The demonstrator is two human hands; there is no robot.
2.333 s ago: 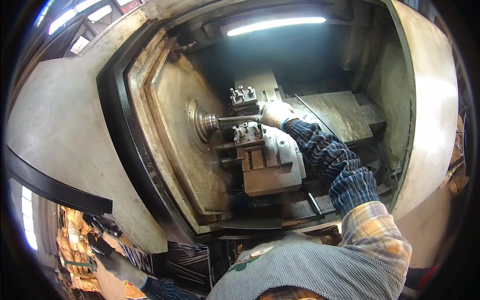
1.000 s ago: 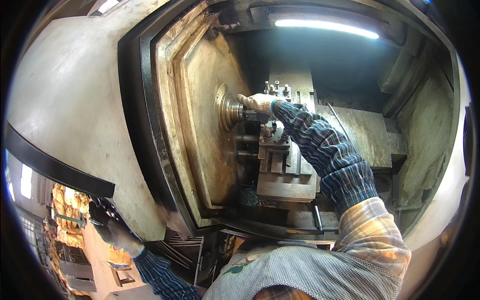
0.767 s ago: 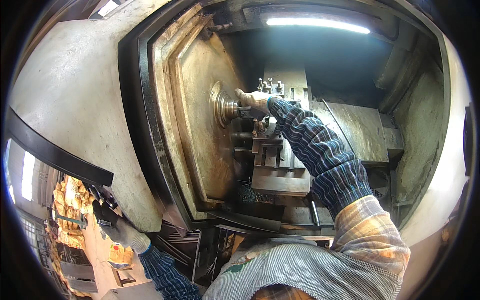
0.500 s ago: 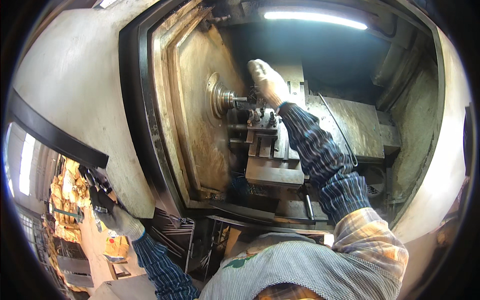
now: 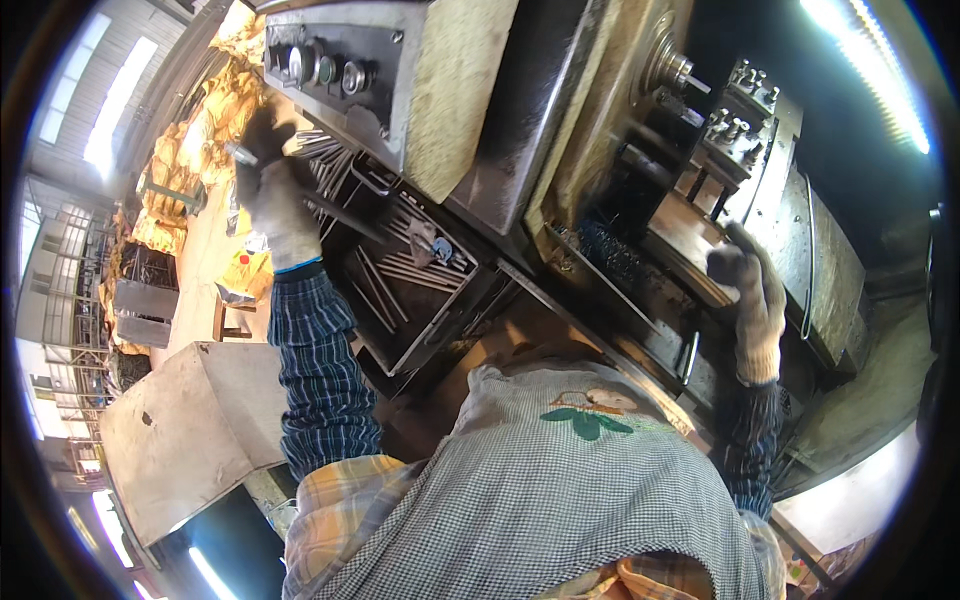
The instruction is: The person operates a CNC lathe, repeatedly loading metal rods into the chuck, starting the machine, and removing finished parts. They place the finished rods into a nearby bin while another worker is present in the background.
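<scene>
My left hand (image 5: pixel 280 205), in a pale work glove with dark fingers, is closed around a metal bar (image 5: pixel 348 217) held in front of the control panel; its far end is blurred. My right hand (image 5: pixel 758 305), also gloved, has fingers apart and is beside the tool slide (image 5: pixel 690 240) of a lathe, with nothing visible in it. A thin workpiece (image 5: pixel 697 84) sticks out of the lathe spindle (image 5: pixel 668 66). Bolted tool holders (image 5: pixel 733 140) sit on the slide, apart from my right hand.
An open tray (image 5: pixel 425 350) with several metal rods stands below the control panel (image 5: pixel 335 75). A bent metal rod (image 5: pixel 808 260) lies along the lathe bed's right side. Dark metal chips (image 5: pixel 615 255) lie under the spindle. Yellow wrapped bundles (image 5: pixel 190 140) are at far left.
The view has turned toward the left. My right hand has drawn back from behind the tool holders to the slide's near side. My left hand is now raised near the control panel.
</scene>
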